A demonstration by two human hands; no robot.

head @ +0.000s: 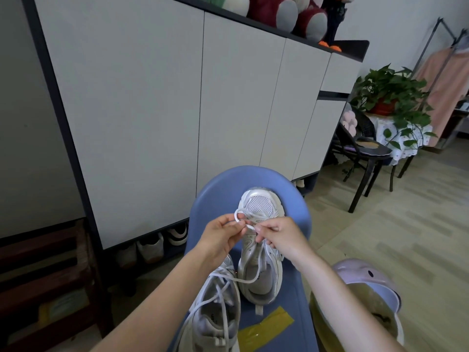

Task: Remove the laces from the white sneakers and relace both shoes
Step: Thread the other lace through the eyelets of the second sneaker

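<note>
Two white sneakers lie on a blue chair seat. The far sneaker points away from me, toe up the seat. The near sneaker lies lower left, with loose laces trailing over it. My left hand and my right hand are held close together above the far sneaker's eyelets. Both pinch a white lace that loops between the fingertips. From my right hand the lace hangs down and runs across to the near sneaker.
A tall white cabinet stands right behind the chair, with shoes in its bottom gap. A yellow tape patch sits on the seat. A lilac stool is at lower right. A dark chair and a potted plant stand at right.
</note>
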